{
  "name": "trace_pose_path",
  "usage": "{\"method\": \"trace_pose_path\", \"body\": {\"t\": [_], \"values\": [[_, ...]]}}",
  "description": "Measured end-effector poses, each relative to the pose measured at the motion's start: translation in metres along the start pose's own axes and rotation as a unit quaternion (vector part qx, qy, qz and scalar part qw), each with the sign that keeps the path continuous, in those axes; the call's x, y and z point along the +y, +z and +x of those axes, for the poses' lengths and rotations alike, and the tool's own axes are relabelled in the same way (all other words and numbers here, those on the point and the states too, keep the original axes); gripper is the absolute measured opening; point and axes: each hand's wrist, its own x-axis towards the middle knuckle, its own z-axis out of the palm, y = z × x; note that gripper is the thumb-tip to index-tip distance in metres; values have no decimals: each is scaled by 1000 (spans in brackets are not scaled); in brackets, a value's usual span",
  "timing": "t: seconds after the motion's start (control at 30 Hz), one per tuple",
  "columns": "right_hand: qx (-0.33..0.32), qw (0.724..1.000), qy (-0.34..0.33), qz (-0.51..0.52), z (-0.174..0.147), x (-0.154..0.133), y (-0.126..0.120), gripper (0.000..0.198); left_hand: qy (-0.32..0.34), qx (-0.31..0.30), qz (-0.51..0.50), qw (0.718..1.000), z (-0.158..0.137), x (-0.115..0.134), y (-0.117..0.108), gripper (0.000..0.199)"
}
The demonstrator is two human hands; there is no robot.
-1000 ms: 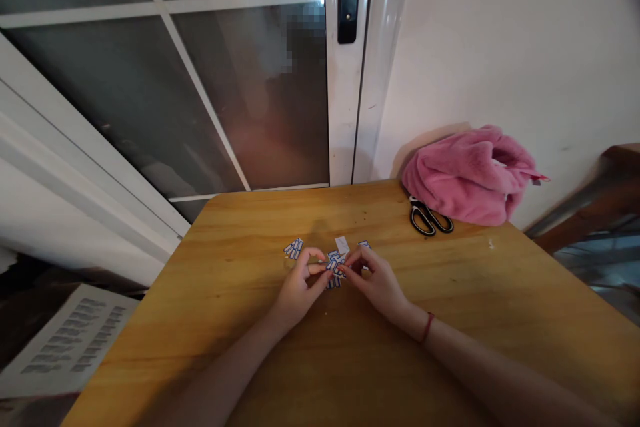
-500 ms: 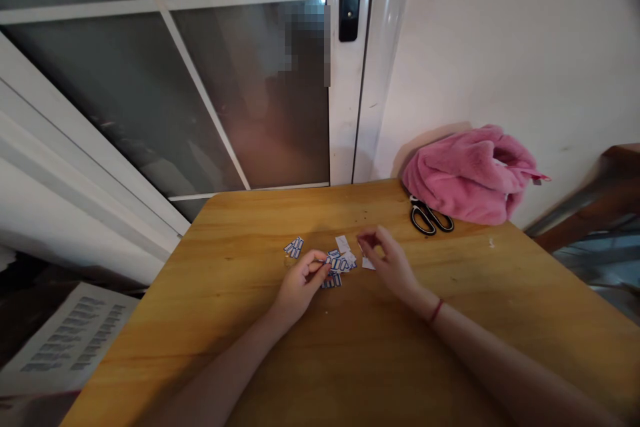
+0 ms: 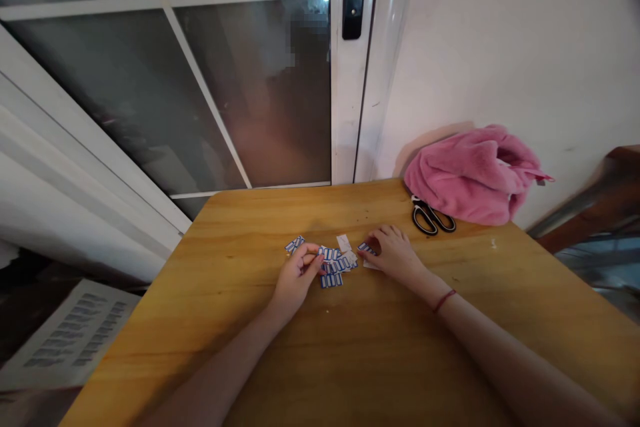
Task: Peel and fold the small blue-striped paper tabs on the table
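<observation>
Small white paper pieces with blue-bordered boxes lie in an overlapping pile point(image 3: 332, 280) on the wooden table point(image 3: 320, 360). My left hand point(image 3: 294, 279) is at the pile's left side, thumb and finger pinched on a blue-and-white paper piece point(image 3: 329, 253). To the right of the pile, my right hand point(image 3: 397, 255) pinches another blue-bordered piece point(image 3: 366, 247). Below that hand's fingertips a plain white piece point(image 3: 370, 265) shows in part. One more white piece point(image 3: 343, 241) lies behind the pile. Further left, several blue-bordered pieces point(image 3: 294, 243) are partly covered by my left hand.
Black-handled scissors point(image 3: 426, 219) lie at the back right, their blades hidden under a pink plush bag point(image 3: 473, 177). A white-framed glass door point(image 3: 260, 93) and a white wall point(image 3: 500, 33) stand behind the table. Left of the table is a printed white box or sheet point(image 3: 75, 333).
My left hand now shows a blue-and-white piece in its pinch above the pile. My right hand has turned palm down, and a blue-bordered piece shows at its fingertips.
</observation>
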Motion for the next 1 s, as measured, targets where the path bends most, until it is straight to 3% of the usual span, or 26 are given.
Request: {"method": "trace_pose_path", "body": {"t": [0.3,0.47,0.63,1.0], "values": [[-41,997,-13,66,2,3,1,8,-4,-6,1,1000,-1,3,2,24],[-28,998,19,50,3,4,-5,21,0,-9,5,1000,-1,3,2,24],[-78,995,10,69,8,11,-10,18,3,-13,11,1000,-1,3,3,24],[-79,991,15,107,8,11,-3,15,2,-16,15,1000,-1,1,2,22]]}}
